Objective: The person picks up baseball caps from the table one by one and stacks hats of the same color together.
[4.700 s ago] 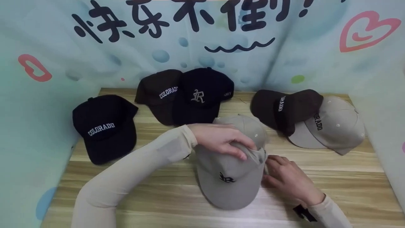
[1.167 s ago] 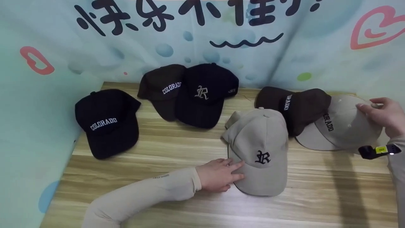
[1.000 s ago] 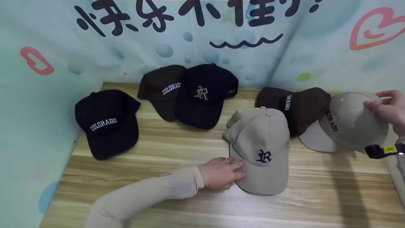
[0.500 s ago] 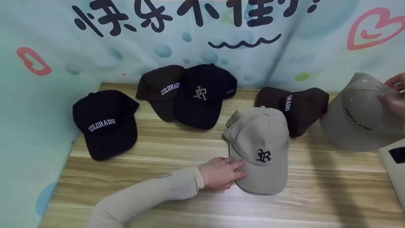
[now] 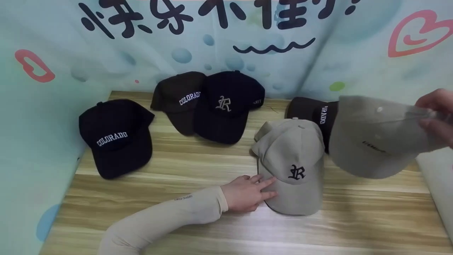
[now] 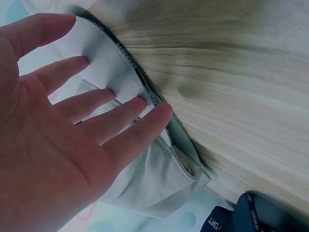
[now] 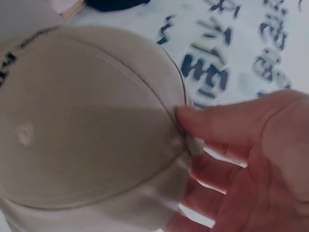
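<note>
My left hand (image 5: 246,194) lies with fingers spread against the left edge of a light grey cap's brim. That grey cap (image 5: 300,148) bears a dark R-like emblem and sits upright, brim toward me. In the left wrist view its brim (image 6: 104,53) shows beyond the extended fingers. At the right, my right hand (image 5: 439,113) holds a second grey cap (image 5: 375,124) above the table, brim down and blurred. The right wrist view has thumb and fingers pinching this cap (image 7: 96,125) at the top of its crown, where seams meet.
A dark brown cap (image 5: 300,109) is partly covered by both grey caps. Farther back, a navy cap (image 5: 230,95) overlaps another brown cap (image 5: 177,88). A navy COLORADO cap (image 5: 116,138) sits left on the wooden table (image 5: 198,163). A printed cloth backdrop (image 5: 212,53) stands behind.
The right hand has lifted the second grey cap off the table and swung it left and nearer, across the brown cap. Earlier, the emblem cap shifted right; the left hand now stays at its brim.
</note>
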Demonstrator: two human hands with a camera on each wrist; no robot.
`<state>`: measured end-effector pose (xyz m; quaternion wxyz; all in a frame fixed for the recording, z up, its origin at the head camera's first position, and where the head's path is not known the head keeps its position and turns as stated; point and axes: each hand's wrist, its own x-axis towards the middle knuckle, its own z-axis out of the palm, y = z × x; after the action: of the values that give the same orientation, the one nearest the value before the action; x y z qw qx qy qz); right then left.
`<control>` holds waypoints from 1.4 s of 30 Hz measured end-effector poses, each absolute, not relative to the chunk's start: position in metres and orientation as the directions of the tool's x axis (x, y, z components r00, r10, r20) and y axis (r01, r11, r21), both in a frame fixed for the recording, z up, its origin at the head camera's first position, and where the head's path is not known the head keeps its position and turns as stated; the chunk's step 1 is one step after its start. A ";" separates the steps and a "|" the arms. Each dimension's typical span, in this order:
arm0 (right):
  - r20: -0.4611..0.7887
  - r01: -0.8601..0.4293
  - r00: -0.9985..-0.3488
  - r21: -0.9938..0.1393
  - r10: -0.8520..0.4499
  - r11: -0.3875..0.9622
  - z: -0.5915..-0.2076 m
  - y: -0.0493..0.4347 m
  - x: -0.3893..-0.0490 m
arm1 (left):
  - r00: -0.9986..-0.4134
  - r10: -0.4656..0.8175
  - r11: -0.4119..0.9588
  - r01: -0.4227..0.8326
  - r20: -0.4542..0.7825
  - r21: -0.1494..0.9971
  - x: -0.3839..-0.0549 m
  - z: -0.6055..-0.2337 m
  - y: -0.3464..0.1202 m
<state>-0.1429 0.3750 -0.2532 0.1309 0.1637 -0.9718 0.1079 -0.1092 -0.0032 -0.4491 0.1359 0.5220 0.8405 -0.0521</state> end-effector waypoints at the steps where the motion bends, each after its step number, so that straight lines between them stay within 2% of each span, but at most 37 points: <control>1: 0.306 -0.399 -0.890 -0.161 -0.339 0.903 -0.253 0.371 -0.139 | -0.417 0.863 0.451 0.890 -0.287 0.062 -0.110 -0.450 -0.002; 3: 0.313 -0.492 -0.844 -0.129 -0.435 0.861 -0.254 0.364 -0.131 | -0.415 0.862 0.453 0.888 -0.292 0.074 -0.111 -0.450 0.000; 9: 0.180 -0.646 -0.761 -0.126 -0.623 0.753 -0.264 0.339 -0.117 | -0.417 0.864 0.456 0.886 -0.283 0.085 -0.116 -0.451 0.006; 14: 0.078 -0.716 -0.685 -0.254 -0.724 0.650 -0.279 0.298 -0.105 | -0.413 0.881 0.422 0.907 -0.230 -0.012 -0.110 -0.447 0.005; 19: 0.015 -0.687 -0.661 -0.415 -0.751 0.596 -0.294 0.268 -0.111 | -0.397 0.908 0.377 0.913 -0.130 -0.158 -0.095 -0.438 0.000; 21: 0.029 -0.681 -0.670 -0.421 -0.741 0.599 -0.303 0.261 -0.118 | -0.405 0.910 0.384 0.905 -0.092 -0.185 -0.090 -0.434 -0.001; 25: 0.077 -0.660 -0.721 -0.382 -0.689 0.647 -0.321 0.251 -0.136 | -0.416 0.907 0.404 0.903 -0.062 -0.147 -0.086 -0.431 0.001; 31: 0.153 -0.608 -0.787 -0.356 -0.598 0.710 -0.347 0.247 -0.153 | -0.358 0.928 0.355 0.934 -0.108 -0.046 -0.087 -0.437 0.007; 38: 0.344 -0.546 -0.829 -0.319 -0.442 0.775 -0.369 0.243 -0.144 | -0.377 0.902 0.383 0.924 -0.210 -0.015 -0.088 -0.448 0.006; 42: 0.343 -0.470 -0.868 -0.329 -0.360 0.819 -0.375 0.237 -0.126 | -0.388 0.889 0.402 0.916 -0.244 0.009 -0.089 -0.450 0.006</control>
<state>-0.1259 0.2365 -0.3749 0.1340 0.2195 -0.9443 0.2051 -0.0887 0.0056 -0.4495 0.1052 0.5431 0.8306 -0.0635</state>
